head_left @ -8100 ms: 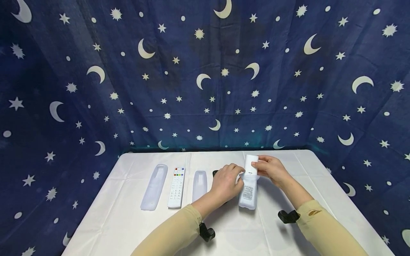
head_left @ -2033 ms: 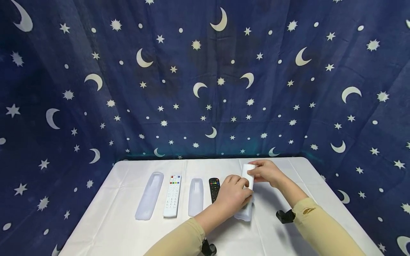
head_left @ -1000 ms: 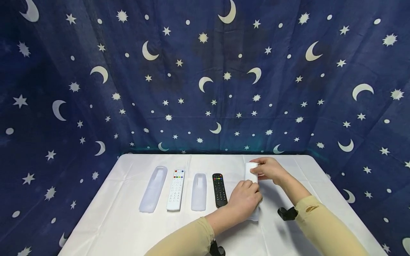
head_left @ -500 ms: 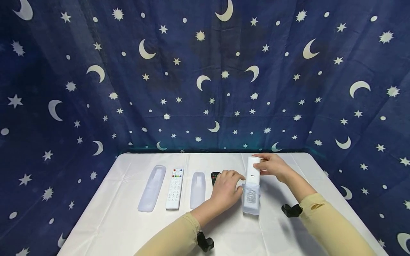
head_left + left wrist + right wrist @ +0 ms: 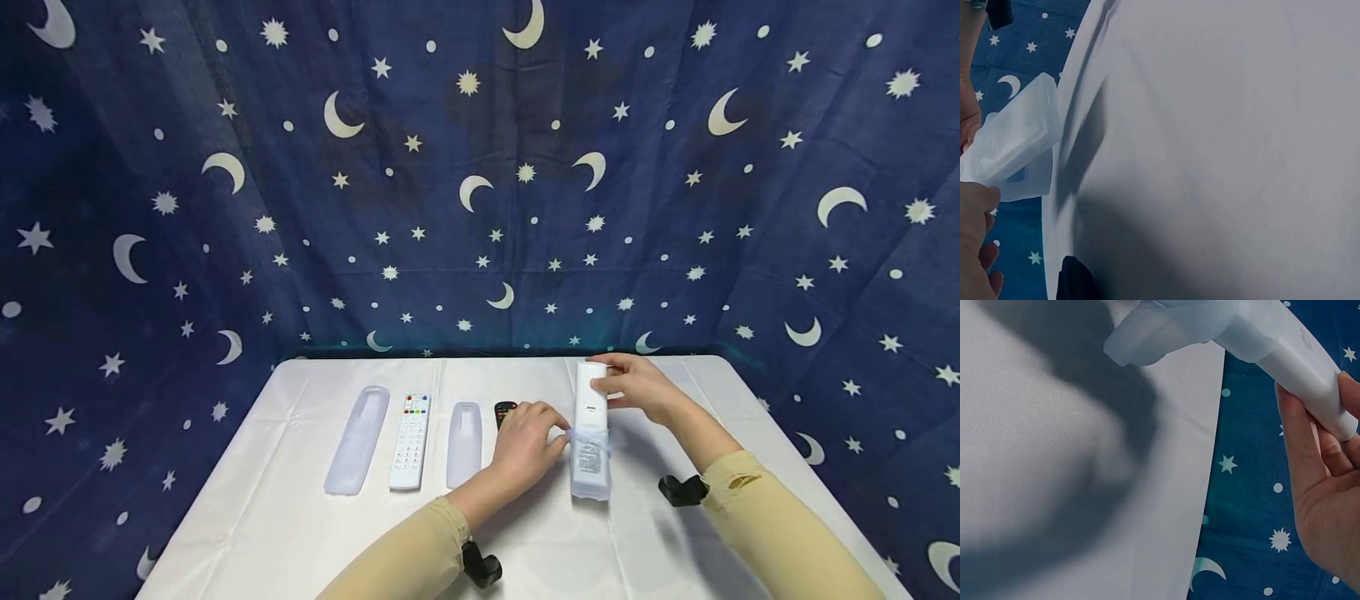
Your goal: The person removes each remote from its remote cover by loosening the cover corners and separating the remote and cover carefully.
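A white remote control [image 5: 591, 396] is held back side up over the table, its lower part inside a translucent silicone cover [image 5: 590, 471]. My right hand [image 5: 637, 389] grips the remote's bare upper end between thumb and fingers, as the right wrist view also shows. At the cover's left edge, my left hand [image 5: 525, 442] pinches the silicone with thumb and fingertip. In the left wrist view the cover [image 5: 1022, 128] sticks out past the left hand [image 5: 974, 237]. A black remote [image 5: 505, 411] lies mostly hidden behind the left hand.
Left of the hands, a small translucent cover [image 5: 464, 446], a white remote with buttons up [image 5: 409, 442] and a longer translucent cover [image 5: 357, 442] lie in a row on the white-clothed table [image 5: 277, 500]. A dark curtain with moons and stars [image 5: 450, 208] hangs behind.
A second ago my left hand wrapped over the cover; it has since moved left to its edge, exposing the back label. More bare remote shows above the cover than 8 seconds ago.
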Tool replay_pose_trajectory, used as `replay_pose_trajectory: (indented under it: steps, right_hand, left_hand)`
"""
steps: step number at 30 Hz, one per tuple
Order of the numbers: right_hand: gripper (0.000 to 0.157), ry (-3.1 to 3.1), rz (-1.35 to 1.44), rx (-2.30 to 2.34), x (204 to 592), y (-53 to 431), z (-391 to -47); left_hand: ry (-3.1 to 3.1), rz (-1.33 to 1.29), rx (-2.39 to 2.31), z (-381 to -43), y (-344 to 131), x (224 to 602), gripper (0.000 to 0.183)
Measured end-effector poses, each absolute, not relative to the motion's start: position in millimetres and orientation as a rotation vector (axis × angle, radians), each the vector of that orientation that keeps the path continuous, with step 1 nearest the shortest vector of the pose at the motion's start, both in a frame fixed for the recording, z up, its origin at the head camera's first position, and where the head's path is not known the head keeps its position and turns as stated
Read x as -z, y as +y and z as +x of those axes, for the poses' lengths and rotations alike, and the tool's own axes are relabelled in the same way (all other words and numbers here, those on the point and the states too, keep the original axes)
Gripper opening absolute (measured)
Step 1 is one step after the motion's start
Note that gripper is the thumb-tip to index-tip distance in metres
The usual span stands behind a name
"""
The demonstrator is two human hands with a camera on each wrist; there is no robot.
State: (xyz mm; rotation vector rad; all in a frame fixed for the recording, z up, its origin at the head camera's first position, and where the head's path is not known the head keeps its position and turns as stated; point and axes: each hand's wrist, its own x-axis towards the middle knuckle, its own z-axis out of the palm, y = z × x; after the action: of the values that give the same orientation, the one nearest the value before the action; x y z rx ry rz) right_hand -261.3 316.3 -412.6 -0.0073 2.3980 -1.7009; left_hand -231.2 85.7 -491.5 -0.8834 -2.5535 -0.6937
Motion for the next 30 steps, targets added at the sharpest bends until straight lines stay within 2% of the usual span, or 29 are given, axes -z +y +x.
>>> replay_pose_trajectory:
  steps: [10,21,26,30]
  right_hand:
    - [0.056,2.394,0.034,1.761,411.0,310.9,-266.0]
    - [0.055,2.392,0.113,1.784,418.2,318.9,-257.3]
    - [0.057,2.391,0.091,1.806,416.0,320.2,-260.6]
    - [0.059,2.407,0.083,1.810,410.4,318.9,-264.0]
  left_hand:
    - [-2.510,-0.886,0.669,-234.7,86.9,489.7,0.005]
    - [-2.465,-0.996,0.614,-215.5,83.2,504.2,0.005]
    - [-2.529,-0.936,0.693,-215.8,81.3,503.0,0.005]
    - [-2.663,-0.835,0.937,-218.1,79.7,497.0,0.007]
